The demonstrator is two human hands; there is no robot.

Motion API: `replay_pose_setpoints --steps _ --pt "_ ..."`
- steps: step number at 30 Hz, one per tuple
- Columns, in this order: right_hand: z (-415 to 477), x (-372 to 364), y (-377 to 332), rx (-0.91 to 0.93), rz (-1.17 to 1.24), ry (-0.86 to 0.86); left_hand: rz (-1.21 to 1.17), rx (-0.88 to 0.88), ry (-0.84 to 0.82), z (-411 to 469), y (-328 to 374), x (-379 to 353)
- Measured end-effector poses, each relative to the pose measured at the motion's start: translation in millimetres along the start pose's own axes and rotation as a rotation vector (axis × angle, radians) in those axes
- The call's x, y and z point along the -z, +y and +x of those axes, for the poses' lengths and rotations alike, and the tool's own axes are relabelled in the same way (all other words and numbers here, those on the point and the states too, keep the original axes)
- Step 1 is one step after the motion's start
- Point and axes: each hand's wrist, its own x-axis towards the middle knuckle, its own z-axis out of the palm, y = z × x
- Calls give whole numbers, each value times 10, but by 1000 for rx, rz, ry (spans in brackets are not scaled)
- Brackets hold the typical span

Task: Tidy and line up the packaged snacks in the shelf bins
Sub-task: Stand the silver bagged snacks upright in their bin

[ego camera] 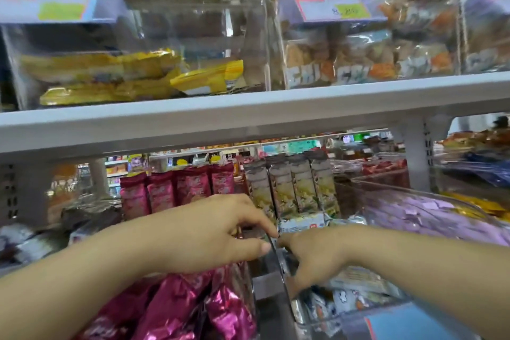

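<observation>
Pink foil packets [176, 306] lay crumpled and slanting beneath the left hand [209, 232], which hovered over their bin with its fingers curled and the thumb closing on the top rim of the clear bin wall [285, 291]; it appeared to pinch that rim, though blur softened the contact. The right hand [311, 259] came in from the other side, almost touching the left, its fingers pointing down into the neighbouring bin among white-and-blue packets [339, 301]. Whether it gripped one could not be told, since the fingertips were hidden behind the wall.

Farther back on the same shelf, a row of upright pink packs [176, 190] and a row of upright green-and-white packs [292, 188] stood neatly side by side, so that part looked done. To the right sat a bin of purple packets [430, 212], lying loose. On the upper shelf [248, 110], yellow packets [138, 74] lay in a jumble inside a clear bin, beside bagged crackers [358, 61].

By this reckoning the work was midway: the back rows were in line, while the front pink packets, the white-and-blue ones and probably the yellow ones above were left to straighten.
</observation>
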Motion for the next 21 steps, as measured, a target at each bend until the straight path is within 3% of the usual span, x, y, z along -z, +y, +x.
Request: replay_pose_setpoints --steps 7,11,21 --pt "-10 47 -40 -141 185 -61 -33 5 26 -21 13 -15" --pt "-89 50 -27 -152 171 -74 -39 5 36 -25 4 -27" --pt "-249 20 -17 -139 467 -177 -77 16 54 -50 -1 -39"
